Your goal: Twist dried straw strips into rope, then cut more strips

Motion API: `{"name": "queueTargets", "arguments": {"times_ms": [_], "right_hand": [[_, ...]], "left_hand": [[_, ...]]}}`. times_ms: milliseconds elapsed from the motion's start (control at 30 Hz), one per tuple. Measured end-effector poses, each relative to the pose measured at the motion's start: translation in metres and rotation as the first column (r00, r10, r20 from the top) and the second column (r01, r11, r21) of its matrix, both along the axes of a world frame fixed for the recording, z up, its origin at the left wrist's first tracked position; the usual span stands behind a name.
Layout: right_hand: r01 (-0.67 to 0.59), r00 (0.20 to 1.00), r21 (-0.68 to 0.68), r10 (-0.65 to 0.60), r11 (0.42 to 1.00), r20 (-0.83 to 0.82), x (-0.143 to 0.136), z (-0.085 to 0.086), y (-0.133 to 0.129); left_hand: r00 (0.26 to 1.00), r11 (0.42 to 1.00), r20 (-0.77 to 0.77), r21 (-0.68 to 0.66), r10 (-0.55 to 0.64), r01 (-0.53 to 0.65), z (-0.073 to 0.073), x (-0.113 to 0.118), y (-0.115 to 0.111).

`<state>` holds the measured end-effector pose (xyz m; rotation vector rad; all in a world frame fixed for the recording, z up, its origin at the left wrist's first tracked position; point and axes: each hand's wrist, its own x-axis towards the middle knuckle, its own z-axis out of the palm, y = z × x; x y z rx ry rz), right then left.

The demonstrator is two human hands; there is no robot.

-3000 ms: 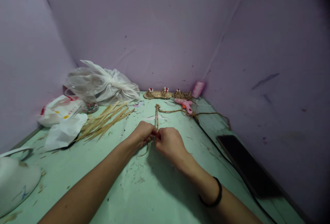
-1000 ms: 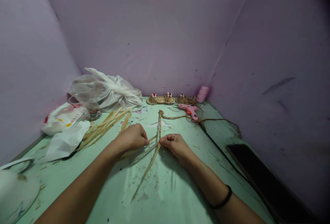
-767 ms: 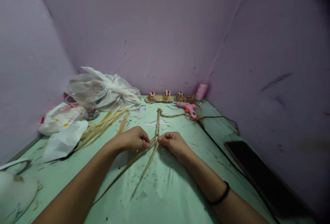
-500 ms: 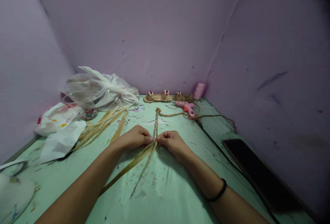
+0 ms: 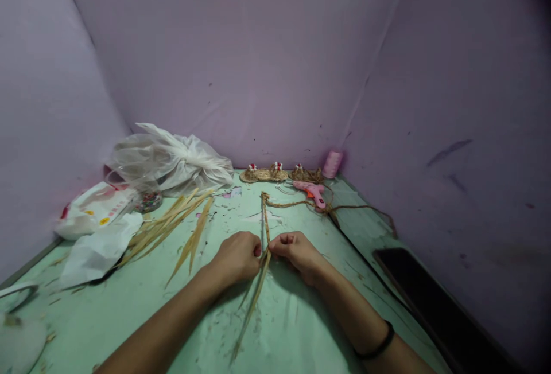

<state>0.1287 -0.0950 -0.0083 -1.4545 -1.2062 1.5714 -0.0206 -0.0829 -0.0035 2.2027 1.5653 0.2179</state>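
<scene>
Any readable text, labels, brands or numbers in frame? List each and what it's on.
Nothing readable.
White packet: red print, too blurred to read.
Glue gun: small dark mark, too small to tell whether it's lettering.

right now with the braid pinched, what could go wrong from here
The right hand pinches the braid where its loose strips begin; a slip there could loosen the weave. The twine runs from the braid's far end to beside the pink glue gun, so a hard pull might shift it.
</scene>
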Motion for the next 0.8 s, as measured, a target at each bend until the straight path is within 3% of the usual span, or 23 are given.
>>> {"name": "queueTargets", "arguments": {"times_ms": [133, 333, 500, 600, 733, 800], "right_hand": [[0.008, 1.000, 0.001, -0.008, 1.000, 0.006, -0.001, 0.000, 0.000], [0.018, 1.000, 0.055, -0.018, 0.998, -0.006, -0.003, -0.007, 0.002], [0.026, 1.000, 0.054, -0.026, 0.998, 0.001, -0.003, -0.009, 0.003], [0.030, 1.000, 0.051, -0.031, 0.998, 0.008, -0.003, -0.005, 0.002], [0.025, 1.000, 0.027, -0.026, 0.999, 0.018, -0.003, -0.002, 0.001], [0.027, 1.000, 0.033, -0.028, 0.999, 0.014, -0.003, -0.004, 0.002]], "left_hand": [[0.998, 0.999, 0.063, -0.048, -0.009, 0.012, 0.000, -0.002, 0.003], [0.978, 0.989, 0.197, -0.137, 0.075, -0.049, 0.006, -0.006, 0.007], [0.937, 0.935, 0.343, -0.351, 0.070, 0.058, 0.007, -0.006, 0.009], [0.936, 0.910, 0.334, -0.412, 0.115, 0.035, 0.007, -0.006, 0.009], [0.950, 0.934, 0.271, -0.353, 0.157, -0.054, 0.010, -0.004, 0.006], [0.938, 0.920, 0.295, -0.388, 0.184, -0.059, 0.012, -0.002, 0.005]]}}
